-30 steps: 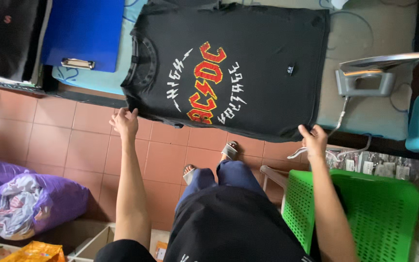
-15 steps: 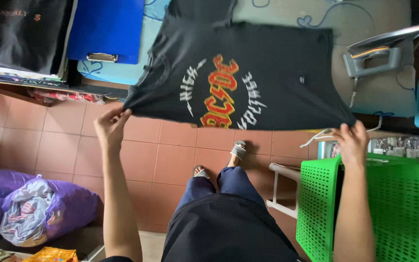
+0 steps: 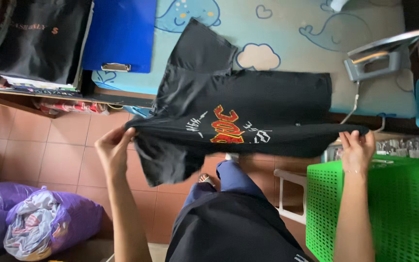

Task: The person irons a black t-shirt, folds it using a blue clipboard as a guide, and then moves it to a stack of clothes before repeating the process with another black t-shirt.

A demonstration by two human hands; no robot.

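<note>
Left hand [image 3: 112, 145] grips one edge of a black cotton T-shirt with a red and white chest print [image 3: 248, 114], fingers closed on the fabric. Right hand [image 3: 357, 150] pinches the opposite edge, fingers closed on it too. Near edge of the shirt lifted and stretched between both hands; far half lies flat on the desk with a pale blue cartoon-whale cover [image 3: 292, 29]. One sleeve hangs loose below the left hand.

Grey clothes iron [image 3: 379, 60] on the desk, right of the shirt. Blue clipboard [image 3: 120, 34] at the left end. Green perforated plastic basket [image 3: 389, 208] on the floor under the right arm. Purple plastic bags stuffed with cloth [image 3: 35, 223] on the terracotta tile floor [image 3: 59, 145], lower left.
</note>
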